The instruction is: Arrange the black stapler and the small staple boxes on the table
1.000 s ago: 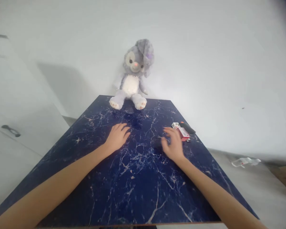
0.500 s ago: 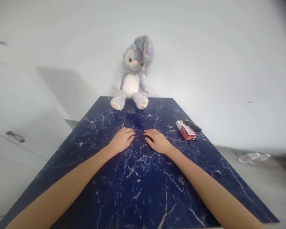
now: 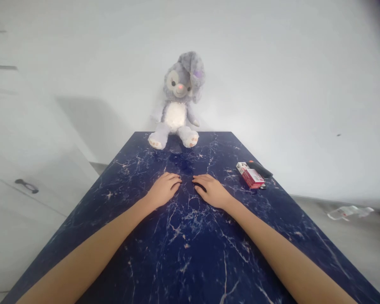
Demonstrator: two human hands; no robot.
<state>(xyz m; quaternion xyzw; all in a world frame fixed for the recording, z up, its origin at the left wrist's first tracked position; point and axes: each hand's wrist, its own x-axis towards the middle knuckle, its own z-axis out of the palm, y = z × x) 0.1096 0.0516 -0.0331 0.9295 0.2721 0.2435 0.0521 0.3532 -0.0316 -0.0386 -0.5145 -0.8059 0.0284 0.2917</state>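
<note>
My left hand rests palm down on the dark blue marble-patterned table, its fingers stretched out and nothing in them. Opposite it, a small gap away, my right hand also lies on the tabletop, open, with a dark space between thumb and fingers. Beyond both hands a grey plush rabbit with a white belly and pink nose sits at the far edge, leaning against the wall. To the right of my right hand is a red and white small box; neither hand touches it.
Beside the box lies a dark pouch-like item with an orange bit, near the table's right edge. A clear crumpled plastic piece is on the floor at right. White cabinet doors with a dark handle stand at left.
The whole view has shifted slightly, so everything appears a little lower and further right. Both hands keep the same place and pose on the table.
</note>
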